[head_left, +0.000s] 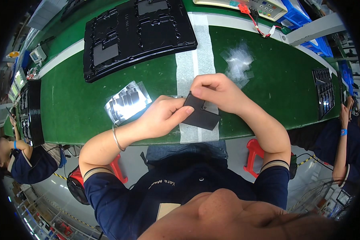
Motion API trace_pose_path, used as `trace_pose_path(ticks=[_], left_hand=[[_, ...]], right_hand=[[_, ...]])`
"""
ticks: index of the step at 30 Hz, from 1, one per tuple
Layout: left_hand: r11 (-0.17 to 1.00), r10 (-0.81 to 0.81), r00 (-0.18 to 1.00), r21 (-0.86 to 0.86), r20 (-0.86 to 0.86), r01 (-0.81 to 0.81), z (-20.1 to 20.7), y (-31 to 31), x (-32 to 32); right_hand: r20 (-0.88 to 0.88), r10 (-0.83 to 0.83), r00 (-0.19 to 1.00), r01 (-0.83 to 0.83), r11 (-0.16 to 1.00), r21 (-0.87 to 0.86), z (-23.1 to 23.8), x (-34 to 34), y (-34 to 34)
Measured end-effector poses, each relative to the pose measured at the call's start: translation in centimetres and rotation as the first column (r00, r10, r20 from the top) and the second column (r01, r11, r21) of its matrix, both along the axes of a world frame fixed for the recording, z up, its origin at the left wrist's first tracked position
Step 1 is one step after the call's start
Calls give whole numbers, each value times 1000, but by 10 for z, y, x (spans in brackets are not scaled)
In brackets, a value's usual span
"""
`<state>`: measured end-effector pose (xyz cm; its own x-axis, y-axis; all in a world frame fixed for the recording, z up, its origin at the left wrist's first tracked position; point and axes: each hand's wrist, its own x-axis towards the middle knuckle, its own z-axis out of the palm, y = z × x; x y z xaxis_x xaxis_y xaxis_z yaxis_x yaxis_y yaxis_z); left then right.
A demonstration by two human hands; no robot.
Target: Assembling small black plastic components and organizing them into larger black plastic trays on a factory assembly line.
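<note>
Our left hand (164,115) is closed on a flat, black L-shaped piece (202,119), its thumb lying across the near face and its fingers behind. Our right hand (218,93) has its thumb and bent forefinger drawn together at the upper corner of the piece; we cannot tell whether they pinch the piece itself or something thin on it. The piece is tilted in the air, just right of the centre of the frame, over a whitish strip (187,60) that runs down the green tabletop (276,64).

Near our left forearm, left of centre, we have a shiny sheet (127,102) bearing dark strips. To the upper right of our hands lies a loose heap of clear film pieces (239,61). At the upper left we see a large black moulded tray (140,43), with flat dark grey pieces (106,54) in some recesses. A pale instrument (264,9) stands at the top right, a red connector (243,8) at its front, with blue bins (294,16) beyond. Another black tray (323,94) rests at the right end of the tabletop.
</note>
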<state>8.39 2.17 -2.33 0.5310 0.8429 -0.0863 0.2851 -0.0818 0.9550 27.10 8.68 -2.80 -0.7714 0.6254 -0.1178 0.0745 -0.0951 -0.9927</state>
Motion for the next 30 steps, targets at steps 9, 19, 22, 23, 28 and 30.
trace_pose_path(ticks=[9, 19, 22, 23, 28, 30], left_hand=[[990, -80, 996, 115, -46, 85, -5, 2, 0], [995, -96, 995, 42, 33, 95, -4, 1, -3], [997, -33, 996, -71, 86, 40, 3, 0, -4], [997, -34, 995, -71, 91, 41, 3, -1, -4], [987, -54, 970, -137, 236, 88, -3, -6, -4], [984, -60, 964, -147, 258, 100, -1, -6, -3]], right_hand=[[77, 9, 997, -37, 931, 364, 4, 1, -2], [-19, 96, 995, -93, 988, 127, 2, 7, 4], [-278, 84, 957, -116, 988, -104, 2, 10, 13], [-274, 83, 958, -115, 988, -105, 0, 11, 15], [-333, 194, 923, -252, 958, -140, -5, 12, 16], [-348, 195, 917, -258, 955, -146, -8, 10, 14]])
